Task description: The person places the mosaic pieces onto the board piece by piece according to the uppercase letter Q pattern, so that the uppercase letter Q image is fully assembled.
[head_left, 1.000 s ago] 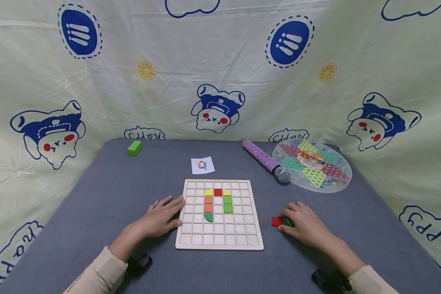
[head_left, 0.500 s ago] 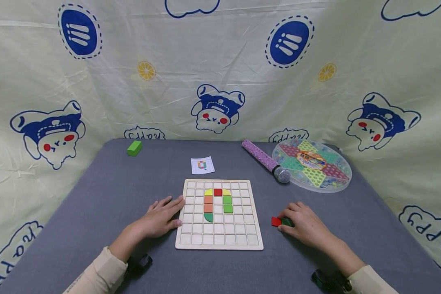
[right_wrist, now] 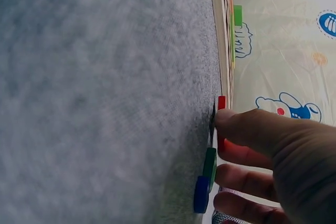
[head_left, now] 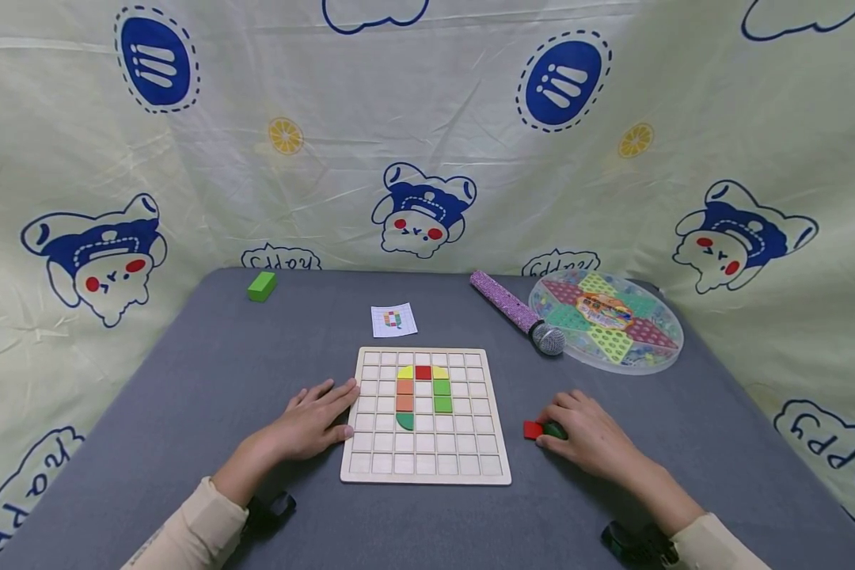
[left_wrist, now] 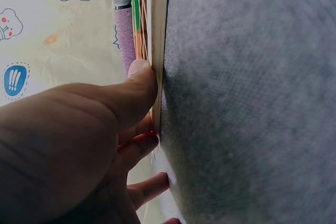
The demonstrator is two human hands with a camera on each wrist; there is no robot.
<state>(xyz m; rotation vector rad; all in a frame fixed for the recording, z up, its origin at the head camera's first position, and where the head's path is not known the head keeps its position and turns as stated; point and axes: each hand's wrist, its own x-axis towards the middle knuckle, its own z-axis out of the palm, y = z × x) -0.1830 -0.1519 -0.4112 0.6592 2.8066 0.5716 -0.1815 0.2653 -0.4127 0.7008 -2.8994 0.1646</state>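
Note:
A pale gridded board (head_left: 425, 465) lies mid-table, with yellow, red, orange and green pieces forming an incomplete ring in its cells. My left hand (head_left: 318, 419) rests against the board's left edge; in the left wrist view the thumb and fingertips touch that rim. Right of the board, my right hand (head_left: 587, 431) pinches a flat red piece (head_left: 533, 430) between thumb and finger, low at the table. Partly under that hand lies a dark green piece (head_left: 555, 430). The right wrist view also shows a blue piece (right_wrist: 201, 195) beside it, hidden from the head view.
Behind the board lies a small card (head_left: 393, 321) printed with a coloured pattern. A purple glittery microphone (head_left: 506, 302) leans against a round, clear-cased game board (head_left: 613, 321) at the back right. One green block (head_left: 261, 286) sits at the table's far left corner.
My right hand has shifted very slightly left with the red piece. My left hand and the pieces on the board look the same.

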